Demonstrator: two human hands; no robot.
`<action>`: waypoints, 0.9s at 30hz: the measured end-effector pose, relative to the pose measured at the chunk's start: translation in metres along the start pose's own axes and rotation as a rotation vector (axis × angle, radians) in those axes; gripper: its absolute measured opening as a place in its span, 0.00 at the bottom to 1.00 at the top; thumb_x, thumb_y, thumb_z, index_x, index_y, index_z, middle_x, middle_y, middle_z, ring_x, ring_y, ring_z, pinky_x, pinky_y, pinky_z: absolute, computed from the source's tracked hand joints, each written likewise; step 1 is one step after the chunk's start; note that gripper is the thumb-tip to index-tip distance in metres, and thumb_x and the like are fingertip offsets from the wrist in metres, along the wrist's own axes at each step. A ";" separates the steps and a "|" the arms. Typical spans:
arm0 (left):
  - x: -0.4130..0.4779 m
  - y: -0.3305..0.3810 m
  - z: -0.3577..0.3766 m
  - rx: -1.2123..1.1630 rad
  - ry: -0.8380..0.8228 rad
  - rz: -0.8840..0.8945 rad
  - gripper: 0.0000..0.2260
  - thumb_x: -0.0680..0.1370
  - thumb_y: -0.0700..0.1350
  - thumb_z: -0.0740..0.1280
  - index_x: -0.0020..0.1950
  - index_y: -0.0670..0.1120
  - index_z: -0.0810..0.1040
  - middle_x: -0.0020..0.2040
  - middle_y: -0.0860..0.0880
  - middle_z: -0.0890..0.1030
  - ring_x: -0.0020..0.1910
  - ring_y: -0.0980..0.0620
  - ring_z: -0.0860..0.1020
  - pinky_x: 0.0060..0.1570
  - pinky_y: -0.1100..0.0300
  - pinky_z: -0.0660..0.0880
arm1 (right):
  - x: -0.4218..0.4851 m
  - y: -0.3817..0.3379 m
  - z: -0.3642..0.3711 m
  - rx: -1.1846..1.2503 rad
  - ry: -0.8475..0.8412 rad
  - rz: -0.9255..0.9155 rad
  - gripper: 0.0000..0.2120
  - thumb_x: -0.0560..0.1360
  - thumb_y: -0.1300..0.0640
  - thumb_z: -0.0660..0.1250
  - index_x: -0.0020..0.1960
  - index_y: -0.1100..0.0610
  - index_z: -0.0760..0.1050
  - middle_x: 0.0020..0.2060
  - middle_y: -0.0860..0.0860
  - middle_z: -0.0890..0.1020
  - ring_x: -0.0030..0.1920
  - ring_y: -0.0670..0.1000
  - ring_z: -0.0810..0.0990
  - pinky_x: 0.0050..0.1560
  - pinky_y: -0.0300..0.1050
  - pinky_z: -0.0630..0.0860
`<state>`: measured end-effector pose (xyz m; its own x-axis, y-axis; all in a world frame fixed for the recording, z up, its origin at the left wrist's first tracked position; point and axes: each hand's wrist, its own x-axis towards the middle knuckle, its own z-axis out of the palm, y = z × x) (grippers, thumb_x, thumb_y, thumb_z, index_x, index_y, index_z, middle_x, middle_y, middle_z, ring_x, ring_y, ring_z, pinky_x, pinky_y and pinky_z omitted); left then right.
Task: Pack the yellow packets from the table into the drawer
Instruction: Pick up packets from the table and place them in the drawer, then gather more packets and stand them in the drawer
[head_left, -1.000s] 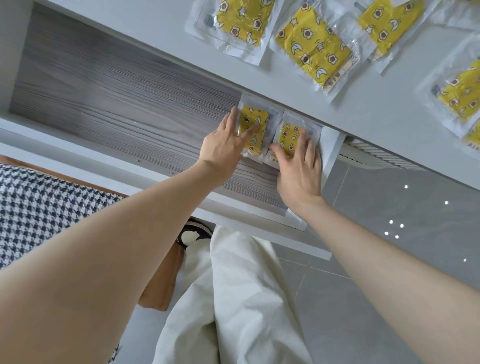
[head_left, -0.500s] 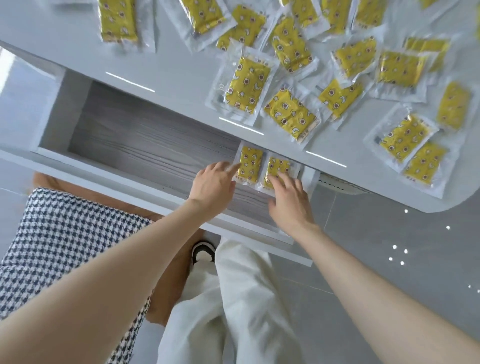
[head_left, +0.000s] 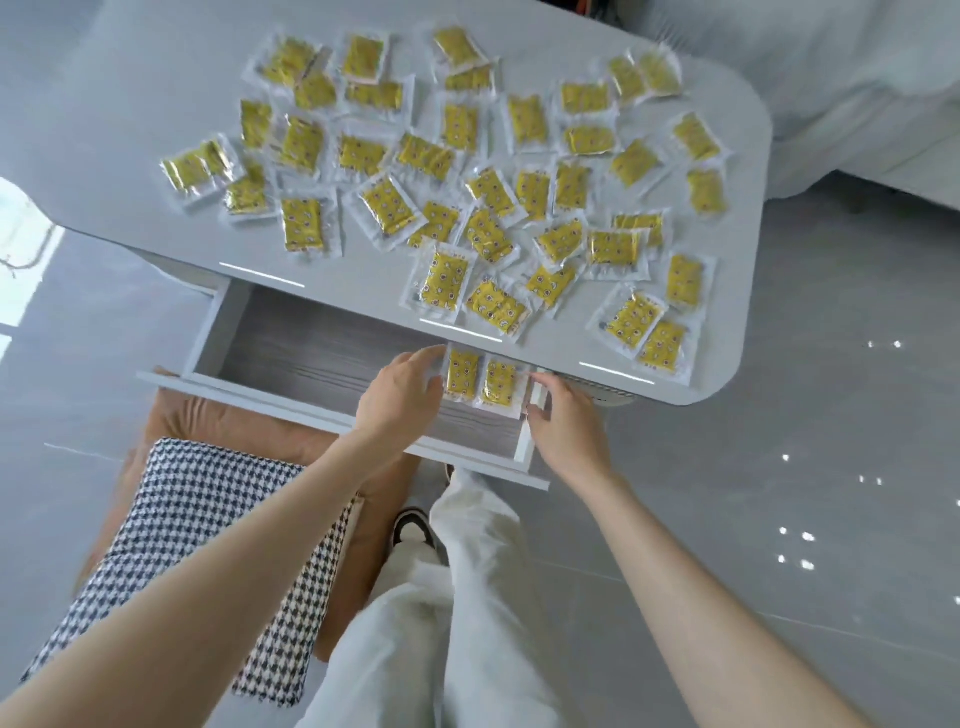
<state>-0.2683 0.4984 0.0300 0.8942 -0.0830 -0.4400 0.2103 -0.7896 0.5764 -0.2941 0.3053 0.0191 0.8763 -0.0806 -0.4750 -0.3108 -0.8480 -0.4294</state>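
Note:
Two yellow packets (head_left: 480, 378) in clear wrap lie side by side at the right end of the open drawer (head_left: 322, 353), flat on its grey wood-grain bottom. My left hand (head_left: 397, 397) hovers just left of them with loose fingers and holds nothing. My right hand (head_left: 563, 421) is off the packets, over the drawer's right wall, fingers relaxed and empty. Several more yellow packets (head_left: 441, 280) are scattered across the white table (head_left: 156, 104) above the drawer.
A brown stool with a houndstooth cushion (head_left: 197, 535) stands at the lower left, below the drawer front. My white trouser leg and a shoe (head_left: 410, 525) are under the drawer. The grey tiled floor (head_left: 831, 467) spreads to the right.
Both hands have lifted off the two packets and drawn back, the right one sideways past the drawer's right wall. The view has pulled back, so the whole table shows.

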 end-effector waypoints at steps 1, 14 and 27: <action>-0.009 0.008 -0.006 -0.013 0.009 -0.004 0.20 0.81 0.42 0.56 0.73 0.53 0.66 0.68 0.45 0.73 0.61 0.44 0.75 0.54 0.52 0.74 | -0.009 0.002 -0.011 0.024 0.005 0.016 0.20 0.78 0.58 0.60 0.71 0.53 0.68 0.65 0.50 0.75 0.67 0.53 0.70 0.63 0.47 0.69; -0.042 0.131 0.019 -0.152 -0.102 0.019 0.20 0.81 0.44 0.58 0.74 0.52 0.64 0.69 0.48 0.72 0.67 0.48 0.70 0.62 0.55 0.68 | -0.054 0.081 -0.132 0.107 0.078 0.154 0.21 0.78 0.59 0.60 0.71 0.55 0.67 0.69 0.51 0.71 0.69 0.53 0.69 0.66 0.47 0.67; 0.006 0.256 0.114 -0.257 -0.057 -0.254 0.23 0.81 0.44 0.59 0.75 0.49 0.60 0.69 0.46 0.72 0.63 0.47 0.73 0.55 0.58 0.70 | 0.008 0.194 -0.227 0.231 -0.110 0.132 0.21 0.78 0.60 0.60 0.71 0.54 0.67 0.66 0.53 0.71 0.64 0.53 0.71 0.63 0.47 0.70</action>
<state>-0.2538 0.2260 0.0960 0.7786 0.0571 -0.6249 0.5221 -0.6115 0.5946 -0.2639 0.0214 0.1066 0.7817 -0.1145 -0.6131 -0.5058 -0.6915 -0.5158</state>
